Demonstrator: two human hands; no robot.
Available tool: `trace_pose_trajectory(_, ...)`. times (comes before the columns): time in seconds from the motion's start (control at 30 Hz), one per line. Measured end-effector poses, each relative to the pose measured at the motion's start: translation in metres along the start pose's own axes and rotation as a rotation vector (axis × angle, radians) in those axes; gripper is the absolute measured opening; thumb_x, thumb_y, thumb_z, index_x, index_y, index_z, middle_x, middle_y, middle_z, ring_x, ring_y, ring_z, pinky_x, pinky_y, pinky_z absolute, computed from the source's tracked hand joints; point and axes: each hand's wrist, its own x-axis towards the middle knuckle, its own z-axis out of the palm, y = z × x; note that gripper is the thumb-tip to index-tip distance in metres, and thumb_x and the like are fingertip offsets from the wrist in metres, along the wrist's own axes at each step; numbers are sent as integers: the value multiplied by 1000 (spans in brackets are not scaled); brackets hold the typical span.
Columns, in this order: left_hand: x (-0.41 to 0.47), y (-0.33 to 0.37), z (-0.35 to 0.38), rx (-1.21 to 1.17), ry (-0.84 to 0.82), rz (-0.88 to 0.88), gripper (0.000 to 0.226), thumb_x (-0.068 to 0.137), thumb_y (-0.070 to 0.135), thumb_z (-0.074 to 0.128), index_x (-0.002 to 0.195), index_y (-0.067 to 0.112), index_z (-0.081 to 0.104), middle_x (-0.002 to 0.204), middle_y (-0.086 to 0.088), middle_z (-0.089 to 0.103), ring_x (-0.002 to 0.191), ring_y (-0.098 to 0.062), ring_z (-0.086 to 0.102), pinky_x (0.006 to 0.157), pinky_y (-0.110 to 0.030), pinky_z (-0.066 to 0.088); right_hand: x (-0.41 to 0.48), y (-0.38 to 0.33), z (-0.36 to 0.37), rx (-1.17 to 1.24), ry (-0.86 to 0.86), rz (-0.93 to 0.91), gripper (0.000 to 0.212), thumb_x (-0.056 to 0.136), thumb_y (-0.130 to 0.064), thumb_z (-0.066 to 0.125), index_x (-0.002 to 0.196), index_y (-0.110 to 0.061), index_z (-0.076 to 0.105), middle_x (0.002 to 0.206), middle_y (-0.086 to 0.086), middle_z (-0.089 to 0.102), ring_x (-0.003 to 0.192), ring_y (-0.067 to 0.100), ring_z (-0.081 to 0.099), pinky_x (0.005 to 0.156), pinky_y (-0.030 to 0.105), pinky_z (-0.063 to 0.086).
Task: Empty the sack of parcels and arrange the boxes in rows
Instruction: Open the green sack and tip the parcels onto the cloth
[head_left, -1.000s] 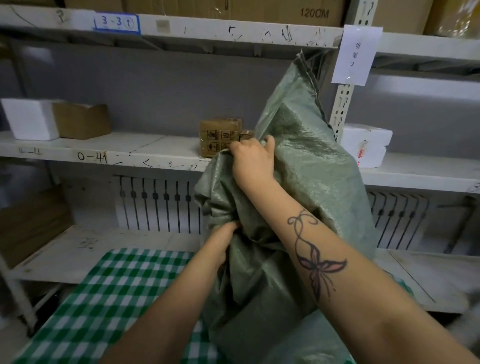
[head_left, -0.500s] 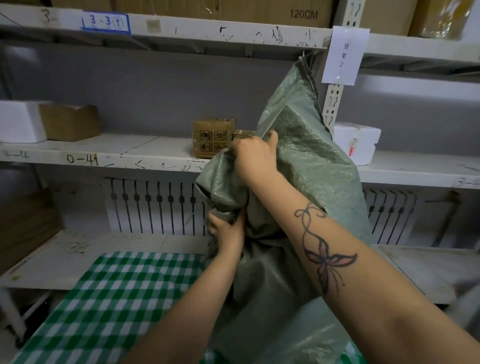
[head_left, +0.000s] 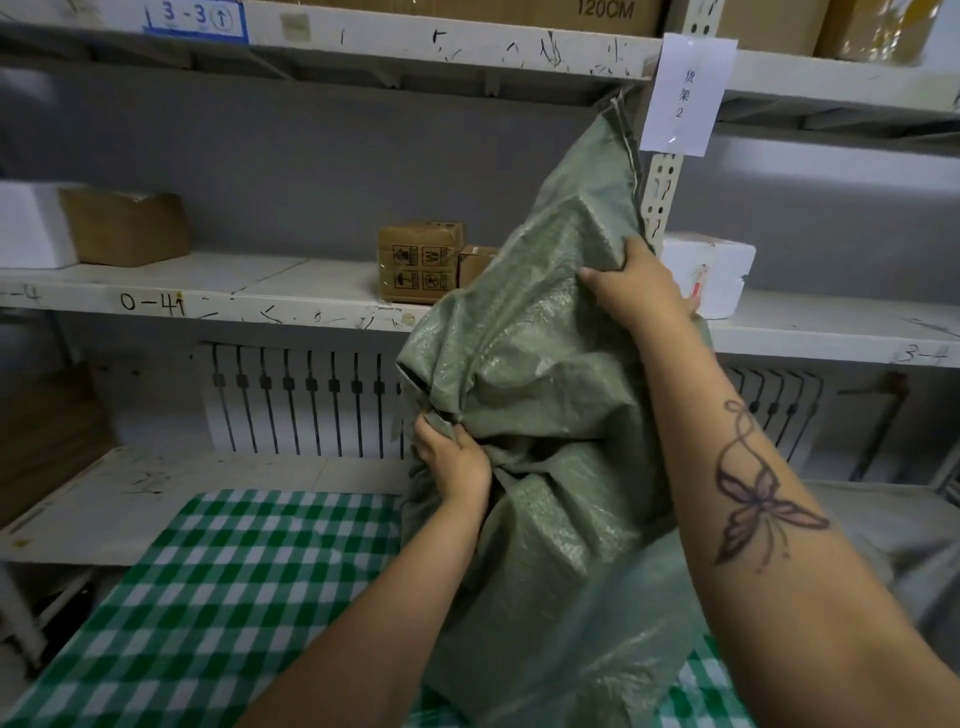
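A large green woven sack (head_left: 545, 364) stands upright on the green-and-white checked cloth (head_left: 218, 597), bulging with hidden parcels. My left hand (head_left: 454, 460) grips a bunched fold low on the sack's left side. My right hand (head_left: 636, 288) clutches the sack higher up, near its right edge. A brown cardboard box (head_left: 418, 262) with handling symbols sits on the middle shelf behind the sack, with a smaller brown box (head_left: 475, 262) beside it. The sack's contents cannot be seen.
White metal shelving (head_left: 208, 291) runs across the wall. On the middle shelf sit a white foam box (head_left: 711, 270) at right, and a brown box (head_left: 127, 226) with a white box (head_left: 31, 223) at left. A paper label (head_left: 685, 93) hangs on the upright post.
My right hand has let go of the sack's left part and gripped it further right and higher. My left hand stays on the low fold.
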Motion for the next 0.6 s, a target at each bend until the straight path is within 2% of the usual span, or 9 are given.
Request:
trace_pose_trajectory(0.1,1,-4,-1,-44,-90,-55,58,97,24,45,145,15,15,146,-20,27,129,-33,38,102,-37,34,-5,-7,21,24,82,-70,36,95,-41,44,126,-26,54,129,13,57,122,34,49,102,44,32)
trace_pose_trajectory(0.2,4,-12,-3,-102,-123,-94,68,93,31,53,144,14,11,145,-16,29,129,-30,39,104,-37,33,-17,-21,30,25,151,-189,32,97,-25,38,119,-23,60,121,17,61,113,36,56,89,39,42)
trace_pose_trajectory(0.27,6,-12,-5,-163,-95,-80,67,92,28,56,141,13,12,142,-14,33,126,-29,41,103,-38,36,-23,-36,28,43,174,-245,33,95,-18,37,116,-23,61,119,16,62,110,36,57,81,35,42)
trace_pose_trajectory(0.33,8,-5,-6,-221,-69,-76,65,96,22,49,145,13,8,145,-14,31,130,-28,39,102,-34,35,-29,-54,22,43,188,-302,35,93,-15,37,119,-23,60,122,16,60,112,36,55,81,35,42)
trace_pose_trajectory(0.4,9,4,-9,-151,-62,-77,62,100,22,37,148,6,2,152,-18,24,136,-29,34,105,-31,30,-34,-76,16,19,196,-385,36,93,-15,37,122,-23,58,125,15,59,114,36,54,84,35,42)
trace_pose_trajectory(0.5,6,13,-12,-56,-41,-103,59,101,19,34,147,-1,4,154,-21,20,139,-33,29,110,-33,26,-38,-100,17,-38,214,-533,32,93,-15,38,116,-20,59,121,16,60,112,36,55,73,34,36)
trace_pose_trajectory(0.57,4,12,-13,-104,-100,-199,55,101,20,34,147,1,13,147,-21,34,132,-34,40,104,-37,35,-41,-106,30,-93,191,-599,29,93,-16,37,113,-20,58,117,15,62,108,36,57,70,33,31)
trace_pose_trajectory(0.6,2,9,-13,-194,-167,-286,50,101,26,35,145,4,26,135,-19,47,119,-35,50,96,-39,42,-43,-104,40,-117,169,-628,29,94,-16,37,113,-20,58,115,15,62,106,36,58,69,33,32)
